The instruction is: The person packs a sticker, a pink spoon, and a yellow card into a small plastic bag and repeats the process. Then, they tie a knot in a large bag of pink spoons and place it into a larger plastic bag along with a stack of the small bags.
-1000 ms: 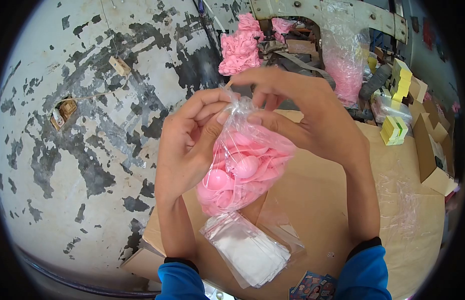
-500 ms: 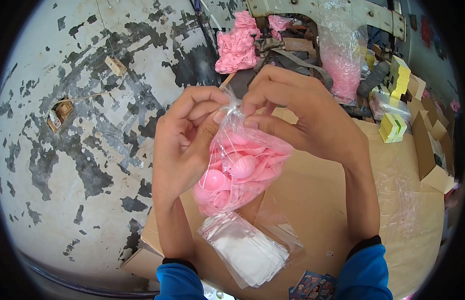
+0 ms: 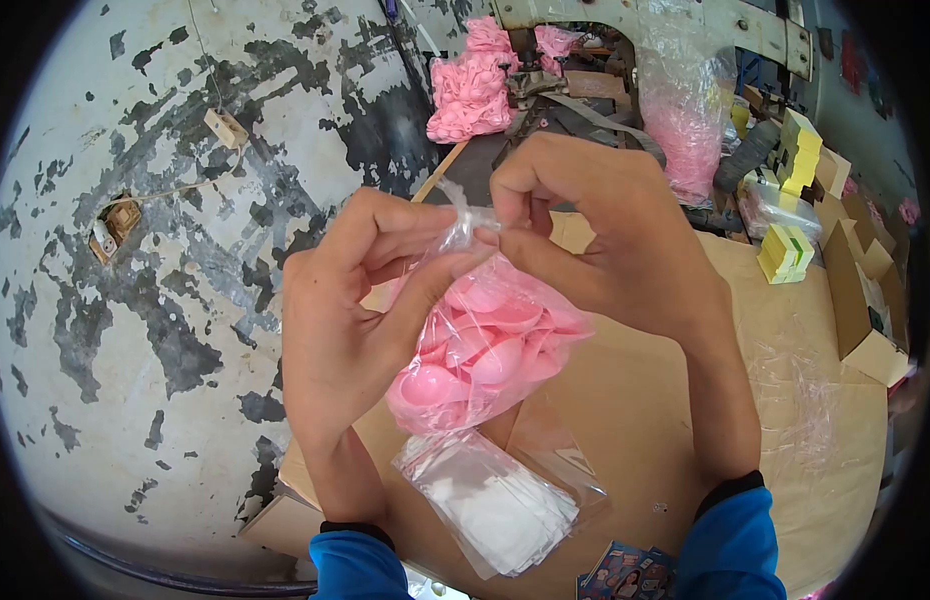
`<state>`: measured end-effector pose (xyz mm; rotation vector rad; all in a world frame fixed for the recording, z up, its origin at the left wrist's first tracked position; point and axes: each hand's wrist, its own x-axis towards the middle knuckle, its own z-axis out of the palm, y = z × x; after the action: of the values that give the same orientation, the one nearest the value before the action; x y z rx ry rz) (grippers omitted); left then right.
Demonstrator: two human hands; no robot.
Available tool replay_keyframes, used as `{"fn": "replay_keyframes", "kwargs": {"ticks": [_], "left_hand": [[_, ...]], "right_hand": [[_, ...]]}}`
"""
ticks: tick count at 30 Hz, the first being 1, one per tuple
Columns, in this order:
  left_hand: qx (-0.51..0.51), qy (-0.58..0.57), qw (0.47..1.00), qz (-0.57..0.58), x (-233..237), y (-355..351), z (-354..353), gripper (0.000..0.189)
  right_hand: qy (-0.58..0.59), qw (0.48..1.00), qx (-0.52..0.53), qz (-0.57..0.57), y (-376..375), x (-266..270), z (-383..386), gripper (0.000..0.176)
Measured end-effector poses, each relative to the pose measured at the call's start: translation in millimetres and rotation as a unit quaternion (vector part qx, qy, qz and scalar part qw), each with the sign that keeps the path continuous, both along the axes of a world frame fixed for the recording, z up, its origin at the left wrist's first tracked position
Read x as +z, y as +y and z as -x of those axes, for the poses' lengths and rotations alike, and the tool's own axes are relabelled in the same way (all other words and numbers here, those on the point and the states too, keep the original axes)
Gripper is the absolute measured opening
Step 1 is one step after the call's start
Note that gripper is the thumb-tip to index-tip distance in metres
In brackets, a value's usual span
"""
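Note:
A clear plastic bag (image 3: 490, 345) full of pink plastic scoops hangs above the table, its gathered neck pinched between both hands. My left hand (image 3: 360, 300) grips the neck from the left with thumb and fingers. On the other side, my right hand (image 3: 595, 235) pinches the plastic near the twisted top. A short tail of the bag sticks up between the hands. Beneath the bag lies a stack of clear plastic packets (image 3: 500, 505) with white contents, resting on the brown surface.
Brown cardboard covers the table (image 3: 635, 400). Dark printed cards (image 3: 625, 572) lie at the front edge. Yellow stacks (image 3: 785, 254) and an open cardboard box (image 3: 865, 300) stand at right. Behind are a pink pile (image 3: 472, 95) and a tall bag of pink pieces (image 3: 682, 140). A peeling wall (image 3: 135, 330) bounds the left.
My left hand has shifted slightly left and down, its thumb now stretched across the bag's neck. My right hand has moved little, and the bag has turned slightly.

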<state>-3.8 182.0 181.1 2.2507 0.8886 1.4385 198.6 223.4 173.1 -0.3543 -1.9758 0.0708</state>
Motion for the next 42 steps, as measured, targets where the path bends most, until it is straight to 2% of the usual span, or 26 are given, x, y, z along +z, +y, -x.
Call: {"fn": "replay_keyframes", "kwargs": {"ticks": [4, 7, 10, 15, 17, 20, 23, 29, 33, 42], "left_hand": [[-0.038, -0.011, 0.999, -0.034, -2, 1, 4, 0.021], [-0.111, -0.075, 0.984, -0.118, -13, 16, 0, 0.023], [-0.111, -0.131, 0.972, -0.163, -21, 22, -18, 0.026], [-0.103, -0.085, 0.980, -0.145, -17, 20, -19, 0.028], [-0.077, -0.032, 0.978, -0.191, -13, 19, -18, 0.031], [-0.019, 0.074, 0.947, -0.312, -8, 18, -17, 0.034], [0.018, 0.124, 0.948, -0.292, -5, 7, -18, 0.033], [0.012, 0.146, 0.968, -0.204, -7, 6, -21, 0.034], [0.016, 0.126, 0.972, -0.199, -11, 6, -23, 0.031], [0.011, 0.034, 0.951, -0.306, -17, 8, -32, 0.032]], "right_hand": [[-0.008, 0.999, 0.040, 0.028, -13, 8, -7, 0.017], [0.009, 0.998, 0.052, 0.043, -23, 14, -13, 0.018], [0.044, 0.995, 0.056, 0.066, -35, 18, -14, 0.019], [0.040, 0.995, 0.042, 0.087, -41, 22, -18, 0.020], [0.026, 0.996, 0.027, 0.078, -37, 21, -23, 0.019], [-0.024, 0.997, -0.001, 0.077, -36, 22, -29, 0.019], [-0.062, 0.994, -0.020, 0.085, -41, 24, -34, 0.018], [-0.088, 0.994, -0.007, 0.066, -42, 24, -33, 0.019], [-0.086, 0.995, -0.013, 0.055, -43, 23, -32, 0.020], [-0.073, 0.989, -0.102, 0.073, -54, 27, -28, 0.029]]}}
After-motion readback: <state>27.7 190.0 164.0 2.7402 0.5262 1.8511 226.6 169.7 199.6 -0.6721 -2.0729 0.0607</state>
